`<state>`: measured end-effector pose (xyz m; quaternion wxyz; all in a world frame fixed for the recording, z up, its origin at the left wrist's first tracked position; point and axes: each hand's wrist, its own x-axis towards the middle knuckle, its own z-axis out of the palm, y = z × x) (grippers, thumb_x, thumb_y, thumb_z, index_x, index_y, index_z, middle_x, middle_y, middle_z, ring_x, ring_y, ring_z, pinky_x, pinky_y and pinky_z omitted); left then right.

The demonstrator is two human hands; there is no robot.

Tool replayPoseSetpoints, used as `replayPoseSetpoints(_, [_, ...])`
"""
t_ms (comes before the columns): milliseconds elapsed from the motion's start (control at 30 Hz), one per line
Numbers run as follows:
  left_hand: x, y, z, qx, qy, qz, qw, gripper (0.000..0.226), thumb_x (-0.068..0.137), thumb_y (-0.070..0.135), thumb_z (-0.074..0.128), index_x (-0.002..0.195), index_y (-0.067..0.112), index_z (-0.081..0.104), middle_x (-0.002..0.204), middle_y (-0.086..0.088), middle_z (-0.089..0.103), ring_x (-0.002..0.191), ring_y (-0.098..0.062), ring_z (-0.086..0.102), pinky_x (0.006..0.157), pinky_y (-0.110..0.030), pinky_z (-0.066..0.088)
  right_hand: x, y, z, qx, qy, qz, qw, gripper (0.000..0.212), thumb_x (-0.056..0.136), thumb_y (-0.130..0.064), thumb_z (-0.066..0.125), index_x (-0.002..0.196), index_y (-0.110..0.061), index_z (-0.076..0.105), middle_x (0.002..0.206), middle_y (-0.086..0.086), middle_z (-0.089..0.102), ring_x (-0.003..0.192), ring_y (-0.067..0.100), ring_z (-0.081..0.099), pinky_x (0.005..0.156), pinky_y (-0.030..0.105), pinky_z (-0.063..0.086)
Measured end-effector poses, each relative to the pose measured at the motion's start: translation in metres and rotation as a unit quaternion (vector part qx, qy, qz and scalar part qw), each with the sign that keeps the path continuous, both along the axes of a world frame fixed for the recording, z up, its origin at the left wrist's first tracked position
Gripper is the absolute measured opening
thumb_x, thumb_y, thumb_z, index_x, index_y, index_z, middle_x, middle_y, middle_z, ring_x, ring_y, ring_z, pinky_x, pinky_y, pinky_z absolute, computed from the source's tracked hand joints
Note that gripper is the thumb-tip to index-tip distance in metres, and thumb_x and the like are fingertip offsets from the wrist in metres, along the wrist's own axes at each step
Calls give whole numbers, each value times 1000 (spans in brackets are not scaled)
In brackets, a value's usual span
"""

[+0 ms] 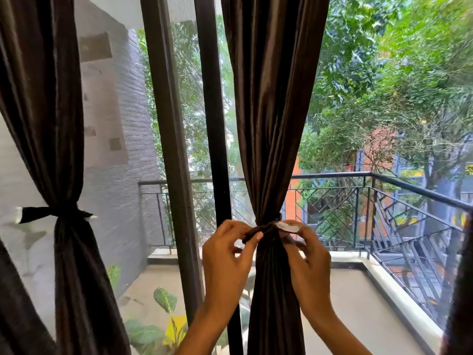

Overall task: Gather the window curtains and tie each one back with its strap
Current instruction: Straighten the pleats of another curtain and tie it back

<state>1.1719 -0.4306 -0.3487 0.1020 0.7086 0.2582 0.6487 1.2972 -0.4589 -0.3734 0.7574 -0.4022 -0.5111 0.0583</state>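
Dark brown satin centre curtain [273, 111] hangs gathered at the window, cinched by a matching brown fabric strap [265, 228] with a white tab end. Left hand [227, 254] pinches the strap's dark end; right hand [307, 254] pinches the white tab. Left-side brown curtain [46, 111] already tied (strap knotted).

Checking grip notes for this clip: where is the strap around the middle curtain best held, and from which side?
By its two free ends, one from each side. The strap wraps the gathered curtain at its narrowest point, with a dark end by the left hand and a white tab by the right hand.
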Motion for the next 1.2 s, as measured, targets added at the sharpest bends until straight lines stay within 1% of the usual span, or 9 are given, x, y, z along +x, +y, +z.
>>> replayPoseSetpoints(100, [2,-2,-3,87,43,11,995,10,79,5,74,87,11,73,88,7,65,81,-1,62,67,-16,52,3,4,1,61,-73,-73,993,7,84,-21,67,91,-21,66,101,-9,66,97,11,65,78,26,54])
replayPoseSetpoints(267, [3,-6,-2,134,63,27,989,27,77,2,74,97,16,63,90,5,69,84,-1,64,77,-13,53,10,10,9,99,-96,-86,987,38,80,6,69,89,-30,58,90,-19,68,82,3,67,69,19,56])
replayPoseSetpoints(367, [4,-3,-3,144,79,32,986,22,84,7,65,103,16,59,95,5,66,90,-2,61,82,-16,52,16,14,9,119,-213,-95,965,29,85,3,61,108,-14,66,104,-5,66,100,0,62,81,17,53])
replayPoseSetpoints(433, [4,0,-6,129,75,31,988,19,85,8,61,103,12,65,97,1,67,92,-5,62,83,-21,53,20,18,7,123,-276,-107,947,40,83,5,61,121,-5,60,114,0,62,111,1,56,93,15,46])
replayPoseSetpoints(533, [0,0,-7,94,35,7,995,16,85,6,62,98,10,70,95,3,68,90,-5,64,79,-20,55,26,26,6,134,-348,-157,915,53,77,3,69,128,-9,56,112,6,64,106,15,57,94,20,45])
replayPoseSetpoints(733, [-3,0,-2,37,-26,-24,999,16,79,1,72,92,11,73,89,6,71,85,-3,66,74,-20,56,27,34,17,167,-411,-226,867,19,86,-8,62,99,3,71,86,16,62,86,23,51,74,28,44])
replayPoseSetpoints(900, [-10,3,-4,101,50,24,993,22,75,5,76,96,10,71,93,2,69,90,-2,62,82,-11,51,29,35,22,155,-466,-276,826,14,80,-7,67,92,-3,72,92,13,62,91,25,51,84,32,36])
replayPoseSetpoints(1100, [-10,7,-15,159,106,61,980,37,76,20,77,108,5,66,104,-6,65,98,-10,61,92,-17,49,26,19,30,135,-478,-266,826,16,75,-7,64,90,-9,71,112,6,63,105,23,52,87,31,32])
replayPoseSetpoints(1200, [-5,13,-17,178,104,96,974,32,82,22,69,108,5,65,102,-9,65,98,-13,59,96,-15,44,28,16,29,137,-505,-274,807,15,79,-11,68,92,-11,73,105,1,71,103,18,54,87,33,33])
